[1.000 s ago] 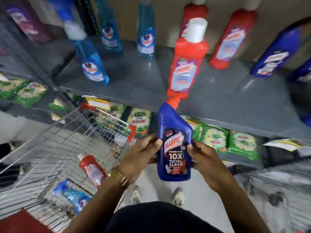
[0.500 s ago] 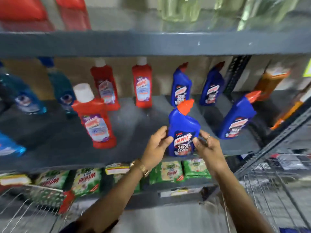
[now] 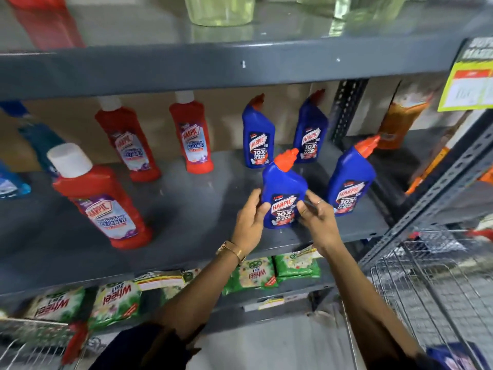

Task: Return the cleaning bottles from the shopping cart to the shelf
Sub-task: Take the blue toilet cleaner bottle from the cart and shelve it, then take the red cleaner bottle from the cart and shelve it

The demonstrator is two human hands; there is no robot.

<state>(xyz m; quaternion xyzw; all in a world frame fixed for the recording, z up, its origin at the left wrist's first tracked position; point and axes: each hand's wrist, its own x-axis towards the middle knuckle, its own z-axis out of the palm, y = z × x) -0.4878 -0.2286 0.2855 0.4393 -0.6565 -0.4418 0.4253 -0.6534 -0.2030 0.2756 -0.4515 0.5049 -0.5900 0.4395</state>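
Note:
A blue Harpic bottle [image 3: 283, 182] with an orange cap stands near the front of the grey middle shelf [image 3: 202, 209]. My left hand [image 3: 248, 222] grips its left side and my right hand [image 3: 317, 220] grips its right side. Another blue Harpic bottle [image 3: 349, 182] stands just to its right, and two more [image 3: 257, 137] stand at the back. Red Harpic bottles [image 3: 104, 204] with white caps stand to the left. The shopping cart [image 3: 34, 340] shows only its wire rim at the bottom left.
Green detergent packets [image 3: 114, 303] fill the shelf below. A second wire basket [image 3: 432, 289] is at the lower right. A grey upright post [image 3: 437, 188] and a yellow price sign [image 3: 469, 84] are on the right. Blue-green bottles [image 3: 40, 140] stand far left.
Both hands carried the blue bottle from above the cart up to the middle shelf and set it slightly further in. My view rose from the cart to the shelf.

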